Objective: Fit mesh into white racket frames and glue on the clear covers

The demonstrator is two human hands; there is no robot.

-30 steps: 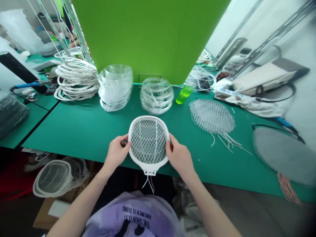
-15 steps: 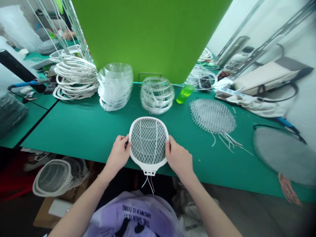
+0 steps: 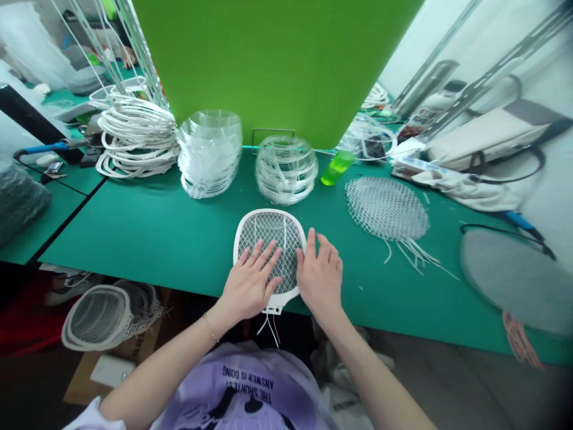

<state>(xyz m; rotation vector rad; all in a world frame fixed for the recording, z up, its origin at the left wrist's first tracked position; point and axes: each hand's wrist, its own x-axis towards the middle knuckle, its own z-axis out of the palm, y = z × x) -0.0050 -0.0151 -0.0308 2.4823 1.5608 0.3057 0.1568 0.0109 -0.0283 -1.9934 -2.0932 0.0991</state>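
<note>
A white racket head with wire mesh [image 3: 268, 226], like that of an electric fly swatter, lies on the green table close to its front edge. Thin white and red wires hang from its neck over the edge. My left hand [image 3: 251, 279] rests flat over the lower left of the mesh, fingers spread and pointing away from me. At the right rim is my right hand [image 3: 320, 275], its fingers loosely bent and apart, the thumb near or touching the frame. Neither hand is wrapped round the racket head.
Behind it stand stacks of clear plastic rings [image 3: 286, 170], clear plastic covers [image 3: 209, 154] and white frames [image 3: 134, 137]. A green cup-like piece [image 3: 337, 168] lies near a pile of mesh sheets [image 3: 387, 209]. Finished-looking racket heads [image 3: 96, 318] sit below the table at left.
My left hand has let go of the left rim and moved right onto the mesh. My right hand has loosened from the right rim, its fingers lifting. The racket head stays nearly in place.
</note>
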